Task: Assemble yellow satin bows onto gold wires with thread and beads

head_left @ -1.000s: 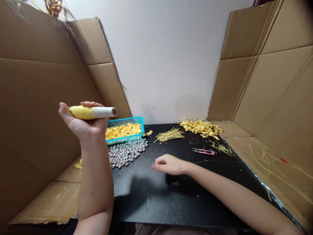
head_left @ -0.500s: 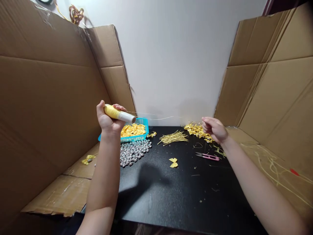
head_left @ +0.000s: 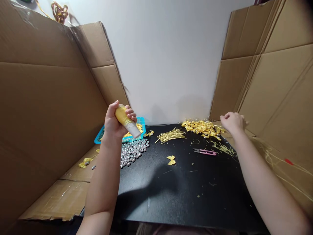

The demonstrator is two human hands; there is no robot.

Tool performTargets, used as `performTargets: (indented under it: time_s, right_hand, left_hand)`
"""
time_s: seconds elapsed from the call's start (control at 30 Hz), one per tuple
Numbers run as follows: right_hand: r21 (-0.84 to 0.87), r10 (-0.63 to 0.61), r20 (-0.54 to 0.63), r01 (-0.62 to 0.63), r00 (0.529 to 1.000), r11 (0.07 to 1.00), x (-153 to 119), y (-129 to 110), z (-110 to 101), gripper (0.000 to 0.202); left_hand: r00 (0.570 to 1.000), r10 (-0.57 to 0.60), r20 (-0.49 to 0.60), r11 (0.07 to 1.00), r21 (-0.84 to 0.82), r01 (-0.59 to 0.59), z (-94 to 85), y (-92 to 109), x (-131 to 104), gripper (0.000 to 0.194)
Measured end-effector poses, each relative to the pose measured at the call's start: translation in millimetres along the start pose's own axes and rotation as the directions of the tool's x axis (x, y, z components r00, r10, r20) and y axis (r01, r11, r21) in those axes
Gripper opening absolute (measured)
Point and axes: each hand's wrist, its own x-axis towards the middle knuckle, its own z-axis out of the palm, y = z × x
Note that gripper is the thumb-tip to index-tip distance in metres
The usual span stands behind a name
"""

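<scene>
My left hand [head_left: 117,120] is wrapped round a spool of yellow thread [head_left: 123,116], whose bare white end points down to the right. It is raised in front of the turquoise basket [head_left: 99,135] of yellow bows. Over on the right, my right hand [head_left: 233,122] is held up with its fingers curled. Its fingertips face away, so whatever they pinch is hidden. No thread can be made out between the hands. A single yellow bow [head_left: 171,160] lies on the black table [head_left: 181,195] between my forearms.
Silver beads [head_left: 134,151] are spread before the basket. Behind the bow lies a bundle of gold twist ties [head_left: 171,135]. Pink thread snips [head_left: 204,152] rest near a pile of beaded bows [head_left: 202,128] and thread scraps [head_left: 223,148]. Cardboard walls [head_left: 281,81] flank the table.
My right hand has moved right and turned its back to the view. My left hand has closed further round the spool, which tilts more steeply. The thread seen between the hands no longer shows.
</scene>
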Motion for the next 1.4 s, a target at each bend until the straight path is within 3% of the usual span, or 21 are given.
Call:
performTargets:
  time_s: [0.07,0.13,0.2,0.23,0.3,0.33,0.43,0.63,0.87,1.0,1.07,1.13,1.23,1.33,1.4]
  right_hand:
    - [0.032,-0.038,-0.093,0.041,0.995,0.999,-8,-11,-9,0.018]
    - [0.257,-0.191,-0.110,0.213,0.975,0.942,-32,-38,-20,0.019]
    - [0.619,-0.393,-0.056,0.340,0.918,0.708,-71,-73,-28,0.012]
    - [0.756,-0.509,0.013,0.325,0.861,0.569,-93,-91,-30,0.012]
    - [0.880,-0.669,0.097,0.251,0.737,0.404,-137,-119,-31,0.010]
    - [0.903,-0.692,0.111,0.218,0.713,0.370,-155,-129,-29,0.011]
    - [0.922,-0.687,0.191,0.111,0.701,0.370,-184,-139,-19,0.015]
    - [0.934,-0.677,0.309,-0.080,0.668,0.347,-179,-132,-10,0.020]
    - [0.927,-0.696,0.284,-0.004,0.660,0.375,-179,-133,-11,0.014]
    - [0.918,-0.705,0.289,0.021,0.648,0.396,-182,-131,-23,0.019]
    - [0.920,-0.696,0.334,-0.060,0.636,0.387,-186,-131,-28,0.022]
    - [0.906,-0.698,0.422,-0.241,0.579,0.348,-193,-132,-28,0.027]
    - [0.809,-0.720,0.542,-0.501,0.434,0.307,-203,-136,-22,0.037]
    - [0.702,-0.733,0.607,-0.641,0.307,0.312,-203,-137,-22,0.042]
    - [0.621,-0.771,0.612,-0.711,0.176,0.330,-196,-134,-28,0.040]
  left_hand:
    - [1.000,-0.022,0.006,0.999,0.048,0.022,4.0,-7,1,0.028]
    - [0.999,-0.043,0.014,0.994,0.103,0.041,8.3,-16,2,0.028]
    - [0.998,-0.064,0.030,0.986,0.154,0.058,12.7,-27,2,0.027]
    - [0.997,-0.073,0.040,0.982,0.178,0.065,15.0,-32,2,0.027]
    - [0.994,-0.088,0.059,0.972,0.225,0.072,19.6,-42,0,0.027]
    - [0.994,-0.092,0.066,0.966,0.247,0.072,21.9,-47,-1,0.027]
    - [0.992,-0.088,0.090,0.953,0.297,0.057,28.1,-58,-5,0.027]
    - [0.985,-0.101,0.139,0.950,0.306,0.054,32.0,-68,-9,0.026]
    - [0.990,-0.081,0.117,0.938,0.345,0.036,29.6,-71,-5,0.028]
    - [0.991,0.110,0.076,0.942,0.311,-0.128,28.4,-75,-1,0.028]
    - [0.969,0.242,0.058,0.926,0.285,-0.248,28.3,-77,-1,0.028]
    - [0.936,0.351,0.042,0.900,0.260,-0.349,28.8,-78,-3,0.029]
    - [0.901,0.433,0.022,0.876,0.223,-0.427,30.0,-80,-7,0.031]
    - [0.905,0.426,0.014,0.885,0.201,-0.420,30.1,-81,-8,0.031]
    - [0.913,0.407,0.004,0.896,0.191,-0.400,29.2,-81,-6,0.029]
